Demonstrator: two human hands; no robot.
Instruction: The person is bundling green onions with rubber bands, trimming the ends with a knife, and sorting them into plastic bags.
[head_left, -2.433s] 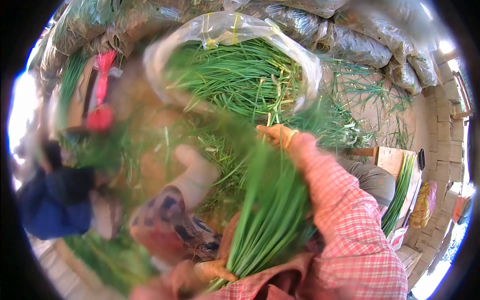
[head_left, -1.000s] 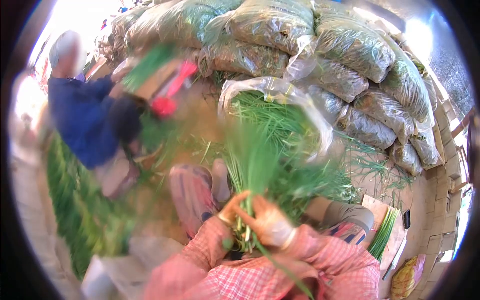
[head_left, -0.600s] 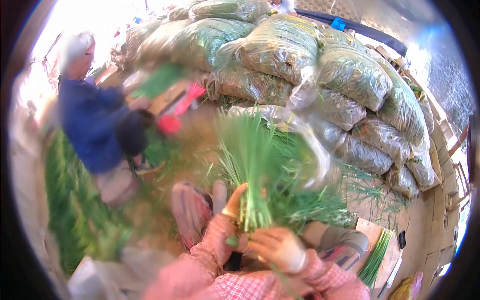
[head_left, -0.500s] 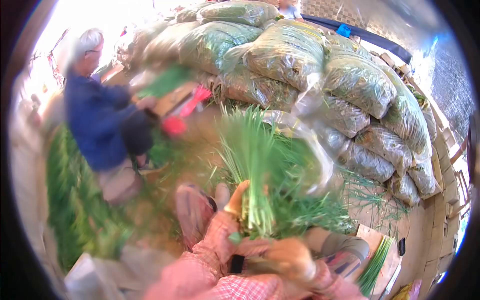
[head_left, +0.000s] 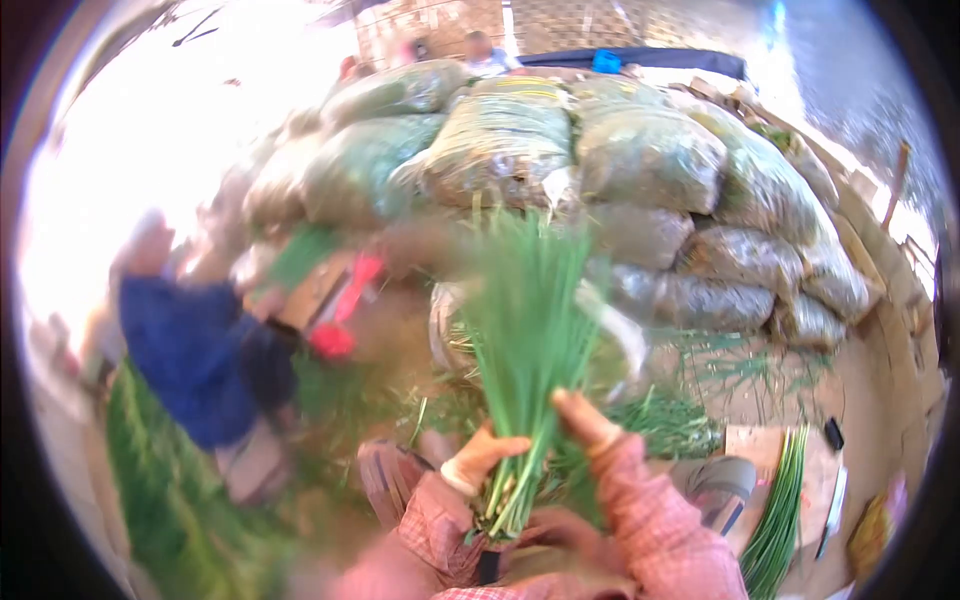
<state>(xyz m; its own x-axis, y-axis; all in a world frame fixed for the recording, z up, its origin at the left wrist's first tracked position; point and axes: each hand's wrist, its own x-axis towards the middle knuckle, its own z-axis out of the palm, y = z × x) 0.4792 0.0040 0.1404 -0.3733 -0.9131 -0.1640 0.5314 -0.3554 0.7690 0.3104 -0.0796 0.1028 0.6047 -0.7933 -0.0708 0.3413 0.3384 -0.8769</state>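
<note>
In the head view I hold a thick bunch of long green chives (head_left: 530, 340) upright in front of me, pale stem ends down, leaf tips blurred. My left hand (head_left: 485, 458) is closed around the lower stems, thumb across the front. Higher up, on the right side of the bunch, my right hand (head_left: 587, 420) grips it; its fingers are partly hidden by the leaves. Loose greens (head_left: 665, 425) lie just beyond my right forearm. At my right a board (head_left: 755, 445) bears a smaller bunch of thin green stalks (head_left: 780, 515), with a knife (head_left: 833, 510) beside it.
Stuffed clear plastic sacks (head_left: 650, 155) are stacked ahead. A person in a dark blue top (head_left: 185, 350) sits at the left, near bright red ties (head_left: 350, 300). A long heap of greens (head_left: 175, 480) lies at the left. Another person (head_left: 485, 55) is behind the sacks.
My right hand has risen from near my lap to the side of the chives. My left hand still holds the bunch, and the view has turned slightly right.
</note>
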